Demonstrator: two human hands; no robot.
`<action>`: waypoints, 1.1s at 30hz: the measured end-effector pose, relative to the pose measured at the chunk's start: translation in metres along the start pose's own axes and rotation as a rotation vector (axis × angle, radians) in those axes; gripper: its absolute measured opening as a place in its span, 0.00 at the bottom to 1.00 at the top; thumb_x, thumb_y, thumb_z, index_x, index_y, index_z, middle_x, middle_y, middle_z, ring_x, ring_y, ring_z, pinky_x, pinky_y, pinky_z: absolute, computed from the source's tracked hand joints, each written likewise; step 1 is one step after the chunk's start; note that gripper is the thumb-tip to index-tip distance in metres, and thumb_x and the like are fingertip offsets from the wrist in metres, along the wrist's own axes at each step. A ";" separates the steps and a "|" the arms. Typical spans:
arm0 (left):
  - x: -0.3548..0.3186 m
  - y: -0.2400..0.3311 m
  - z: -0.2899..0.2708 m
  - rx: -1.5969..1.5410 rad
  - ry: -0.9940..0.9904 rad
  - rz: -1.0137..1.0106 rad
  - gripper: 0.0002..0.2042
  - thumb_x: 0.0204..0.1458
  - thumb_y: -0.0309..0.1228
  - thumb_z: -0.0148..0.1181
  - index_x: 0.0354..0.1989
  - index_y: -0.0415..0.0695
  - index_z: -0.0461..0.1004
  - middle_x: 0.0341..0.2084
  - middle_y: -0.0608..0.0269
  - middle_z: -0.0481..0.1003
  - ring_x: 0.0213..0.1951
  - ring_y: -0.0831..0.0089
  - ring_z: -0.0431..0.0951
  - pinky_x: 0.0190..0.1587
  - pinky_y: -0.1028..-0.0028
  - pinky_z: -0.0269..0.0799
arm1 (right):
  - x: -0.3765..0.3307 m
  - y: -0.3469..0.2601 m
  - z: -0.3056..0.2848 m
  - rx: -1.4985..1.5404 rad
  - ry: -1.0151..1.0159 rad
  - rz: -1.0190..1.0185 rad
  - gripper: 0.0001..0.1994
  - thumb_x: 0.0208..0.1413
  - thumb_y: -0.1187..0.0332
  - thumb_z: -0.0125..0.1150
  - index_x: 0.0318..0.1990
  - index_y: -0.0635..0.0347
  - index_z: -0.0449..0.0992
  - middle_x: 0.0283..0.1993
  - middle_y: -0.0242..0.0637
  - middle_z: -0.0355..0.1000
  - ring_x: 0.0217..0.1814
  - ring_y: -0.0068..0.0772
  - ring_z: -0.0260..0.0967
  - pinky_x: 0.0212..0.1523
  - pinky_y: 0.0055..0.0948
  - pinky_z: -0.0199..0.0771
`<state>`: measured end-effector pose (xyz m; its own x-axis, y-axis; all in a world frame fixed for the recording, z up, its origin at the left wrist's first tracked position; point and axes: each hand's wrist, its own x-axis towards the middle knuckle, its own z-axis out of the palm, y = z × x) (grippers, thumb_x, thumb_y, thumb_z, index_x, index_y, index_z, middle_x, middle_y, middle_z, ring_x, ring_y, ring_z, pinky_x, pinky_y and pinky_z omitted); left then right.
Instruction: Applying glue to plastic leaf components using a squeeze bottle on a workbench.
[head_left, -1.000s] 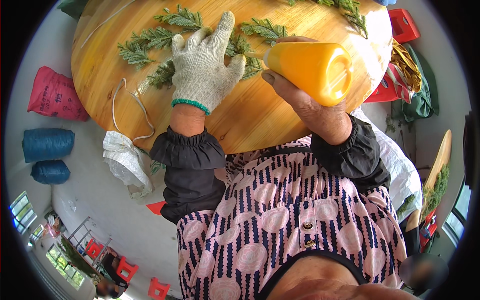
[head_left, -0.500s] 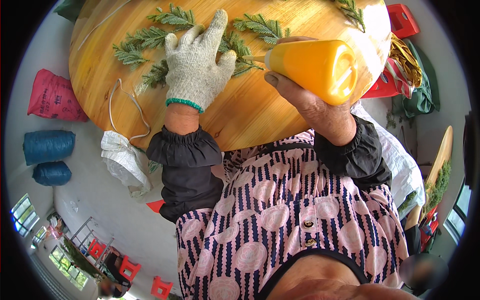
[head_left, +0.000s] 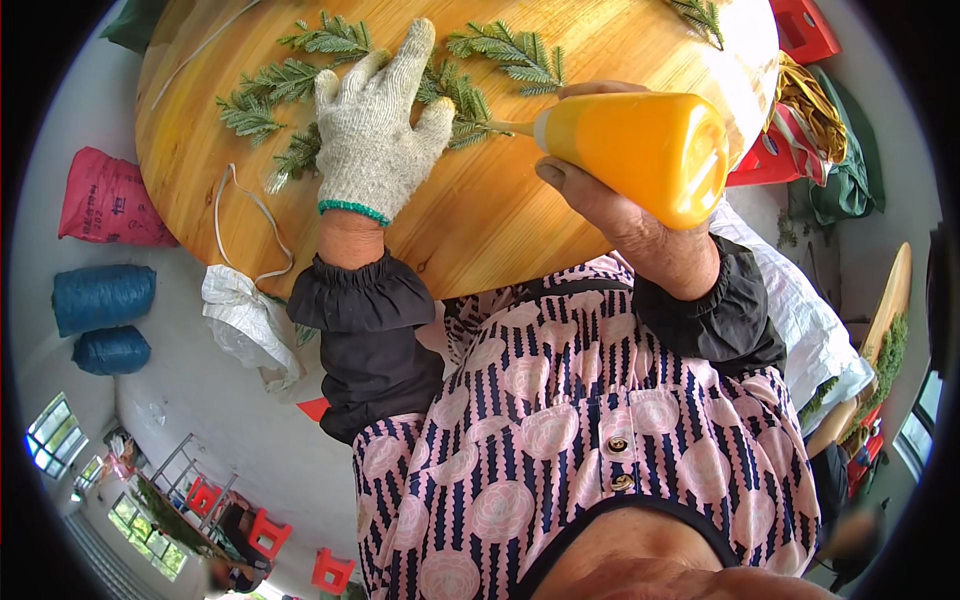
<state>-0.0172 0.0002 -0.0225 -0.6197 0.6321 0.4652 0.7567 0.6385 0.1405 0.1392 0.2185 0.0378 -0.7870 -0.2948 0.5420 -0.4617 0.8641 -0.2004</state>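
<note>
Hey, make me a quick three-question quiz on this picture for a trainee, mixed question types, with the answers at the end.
1. Multiple choice: Which hand holds the yellow squeeze bottle? A) left B) right C) both
2. True or false: The left hand is bare.
3. Fill in the blank: The bottle's nozzle points toward green ____ on the round wooden table.

Key:
1. B. The bare right hand grips it.
2. False. The left hand wears a pale knitted glove.
3. Conifer sprigs.
</note>
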 end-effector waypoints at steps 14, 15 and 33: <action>0.000 -0.008 -0.003 -0.021 -0.058 -0.032 0.37 0.52 0.42 0.67 0.73 0.61 0.64 0.53 0.50 0.79 0.61 0.51 0.74 0.69 0.42 0.54 | -0.006 0.003 0.000 0.061 0.084 0.029 0.19 0.41 0.76 0.78 0.43 0.51 0.82 0.47 0.46 0.78 0.51 0.51 0.77 0.49 0.42 0.81; 0.001 -0.007 -0.003 -0.035 -0.059 -0.035 0.36 0.52 0.42 0.67 0.73 0.61 0.65 0.53 0.51 0.79 0.61 0.51 0.74 0.69 0.42 0.54 | -0.008 0.005 -0.001 0.052 0.069 0.026 0.19 0.41 0.77 0.78 0.43 0.51 0.82 0.47 0.46 0.78 0.51 0.51 0.77 0.49 0.41 0.81; 0.021 -0.015 -0.076 0.324 -0.129 0.054 0.17 0.48 0.24 0.63 0.46 0.59 0.85 0.35 0.67 0.82 0.45 0.63 0.79 0.63 0.46 0.63 | -0.025 0.037 0.018 1.165 0.584 0.818 0.19 0.59 0.74 0.67 0.57 0.72 0.75 0.46 0.46 0.80 0.46 0.38 0.79 0.49 0.34 0.81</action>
<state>-0.0258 -0.0302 0.0517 -0.6176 0.7058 0.3470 0.6966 0.6957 -0.1753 0.1347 0.2507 0.0022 -0.8398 0.5225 0.1473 -0.2695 -0.1658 -0.9486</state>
